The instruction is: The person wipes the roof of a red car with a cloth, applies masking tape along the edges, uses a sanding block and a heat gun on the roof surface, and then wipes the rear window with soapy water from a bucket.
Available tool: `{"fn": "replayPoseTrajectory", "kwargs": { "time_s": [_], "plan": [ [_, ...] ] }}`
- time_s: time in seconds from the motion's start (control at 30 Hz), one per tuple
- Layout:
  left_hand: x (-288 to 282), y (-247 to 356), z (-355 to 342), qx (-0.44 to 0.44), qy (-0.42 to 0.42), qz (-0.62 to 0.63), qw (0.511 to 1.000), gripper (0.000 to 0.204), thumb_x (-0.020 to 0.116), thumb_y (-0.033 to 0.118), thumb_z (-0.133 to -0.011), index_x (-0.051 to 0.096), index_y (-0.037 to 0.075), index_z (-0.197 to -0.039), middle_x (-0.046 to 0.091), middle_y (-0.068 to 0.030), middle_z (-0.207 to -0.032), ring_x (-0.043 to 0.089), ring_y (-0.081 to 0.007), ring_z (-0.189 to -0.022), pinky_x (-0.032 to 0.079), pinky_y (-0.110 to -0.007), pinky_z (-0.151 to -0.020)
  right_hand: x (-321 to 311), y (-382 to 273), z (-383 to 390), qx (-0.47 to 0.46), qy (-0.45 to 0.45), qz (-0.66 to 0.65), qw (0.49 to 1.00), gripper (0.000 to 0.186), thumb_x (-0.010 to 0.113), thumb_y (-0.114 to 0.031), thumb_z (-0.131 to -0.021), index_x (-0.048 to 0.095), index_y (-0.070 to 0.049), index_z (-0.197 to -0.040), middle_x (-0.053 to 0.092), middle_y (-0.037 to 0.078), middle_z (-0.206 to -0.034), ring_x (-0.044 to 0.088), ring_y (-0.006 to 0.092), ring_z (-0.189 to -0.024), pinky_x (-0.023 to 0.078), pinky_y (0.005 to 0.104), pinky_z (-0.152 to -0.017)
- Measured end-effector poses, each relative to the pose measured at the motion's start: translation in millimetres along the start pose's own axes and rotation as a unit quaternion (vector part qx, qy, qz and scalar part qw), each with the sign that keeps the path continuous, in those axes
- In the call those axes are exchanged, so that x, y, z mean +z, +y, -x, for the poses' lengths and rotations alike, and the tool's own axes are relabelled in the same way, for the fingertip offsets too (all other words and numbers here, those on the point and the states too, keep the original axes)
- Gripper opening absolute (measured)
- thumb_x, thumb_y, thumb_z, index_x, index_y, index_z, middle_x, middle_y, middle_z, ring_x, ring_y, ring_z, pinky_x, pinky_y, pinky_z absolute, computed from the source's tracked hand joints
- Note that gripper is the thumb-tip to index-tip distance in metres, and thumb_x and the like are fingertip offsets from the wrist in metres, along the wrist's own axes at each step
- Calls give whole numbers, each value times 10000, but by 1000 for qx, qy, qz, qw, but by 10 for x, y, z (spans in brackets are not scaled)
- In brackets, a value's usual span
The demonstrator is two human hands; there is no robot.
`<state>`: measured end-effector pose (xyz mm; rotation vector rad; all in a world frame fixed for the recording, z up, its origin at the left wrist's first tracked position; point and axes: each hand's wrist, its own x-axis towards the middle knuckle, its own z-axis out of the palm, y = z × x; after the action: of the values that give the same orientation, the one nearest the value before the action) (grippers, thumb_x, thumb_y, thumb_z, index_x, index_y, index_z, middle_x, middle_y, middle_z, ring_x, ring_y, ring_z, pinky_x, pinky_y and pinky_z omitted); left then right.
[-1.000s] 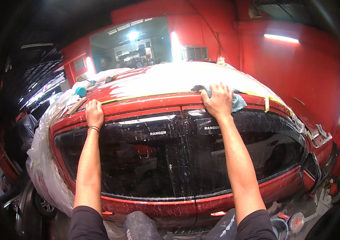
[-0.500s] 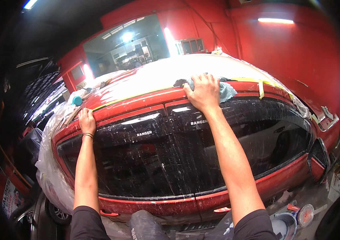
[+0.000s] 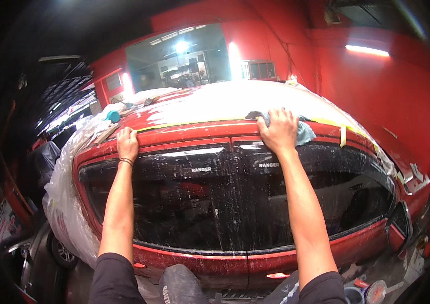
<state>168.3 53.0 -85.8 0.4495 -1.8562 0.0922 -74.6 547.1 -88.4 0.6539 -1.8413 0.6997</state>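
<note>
The right hand (image 3: 279, 129) is on the upper edge of a red vehicle's side, fingers bent over a bunched blue-green cloth (image 3: 304, 134) and holding it against the roof edge. The cloth lies directly under the palm and fingers. Its long axis appears to run left to right, along the roof edge: the blue-green end shows to the right of the hand, and a dark crumpled piece (image 3: 252, 116) shows to the left of the thumb. Whether that dark piece belongs to the same cloth, I cannot tell.

The left hand (image 3: 127, 143) is well apart from the cloth, farther left on the same red roof rail (image 3: 189, 133). Its fingers hook over the edge with no separate thing visible in them; whether they grip or merely rest there, I cannot tell. The right hand is clearly the nearer one to the cloth.

Yellow masking tape (image 3: 174, 123) runs just beyond the rail, bordering the whitish roof panel (image 3: 255, 96). A loose tape strip (image 3: 343, 136) hangs to the right of the cloth. Clear plastic sheeting (image 3: 63, 202) drapes the left end, near a round turquoise object (image 3: 113, 116).
</note>
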Motion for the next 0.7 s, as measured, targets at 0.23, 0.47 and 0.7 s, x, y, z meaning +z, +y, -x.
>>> {"fn": "replayPoseTrajectory", "kwargs": {
  "time_s": [0.23,0.47,0.7],
  "plan": [
    [-76,93,51,-8,14,21,1000,181,613,215,-999,633,39,-964,666,-168,-994,597,-385,-1057,467,-497,-968,36,-18,8,-1,-21,19,1000,433,660,-419,-939,702,-35,-1133,708,191,-1142,630,388,-1150,447,547,-1009],
    [-78,87,101,8,44,27,999,162,599,209,-1009,635,52,-999,650,-161,-1017,601,-389,-1051,476,-513,-961,68,-45,15,-7,-23,34,999,436,633,-405,-965,692,-16,-1152,694,185,-1143,622,376,-1137,441,537,-1015],
    [-134,112,98,-4,45,45,998,174,594,222,-1010,651,58,-998,660,-160,-1029,613,-391,-1059,485,-528,-965,101,-59,14,-6,-14,48,999,443,617,-417,-976,688,-15,-1146,691,182,-1156,613,377,-1152,434,531,-1026]
  ]
}}
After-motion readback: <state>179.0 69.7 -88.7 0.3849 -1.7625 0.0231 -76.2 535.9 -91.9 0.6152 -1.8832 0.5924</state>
